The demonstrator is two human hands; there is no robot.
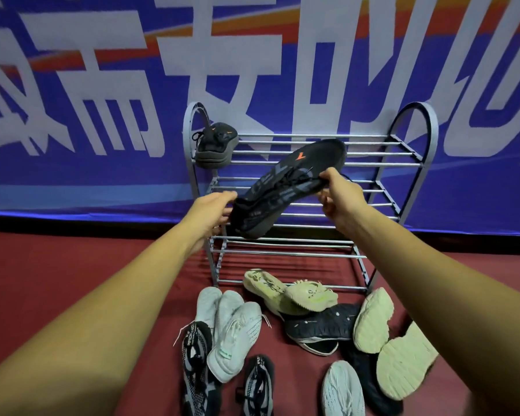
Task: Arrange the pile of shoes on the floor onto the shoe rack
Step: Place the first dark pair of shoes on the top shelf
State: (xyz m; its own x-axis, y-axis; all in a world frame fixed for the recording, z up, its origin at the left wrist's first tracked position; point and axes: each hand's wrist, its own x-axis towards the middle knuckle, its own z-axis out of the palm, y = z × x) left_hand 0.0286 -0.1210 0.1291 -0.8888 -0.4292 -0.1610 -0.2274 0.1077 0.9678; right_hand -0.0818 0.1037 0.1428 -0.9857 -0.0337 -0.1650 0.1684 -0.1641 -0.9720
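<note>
I hold a black sneaker (285,184) with an orange mark in the air in front of the grey metal shoe rack (312,163). My left hand (215,210) grips its lower end. My right hand (339,195) pinches its middle near the laces. Its matching black sneaker (216,145) sits at the left end of the rack's top shelf. A pile of shoes lies on the floor before the rack: white ones (231,328), beige ones (288,292), black-and-white knit ones (197,364) and a black slide sandal (321,327).
A blue banner (102,100) with large white characters hangs right behind the rack. The floor (72,280) is dark red. Two upturned beige soles (388,340) lie at the right of the pile. The rack's lower shelves hold nothing.
</note>
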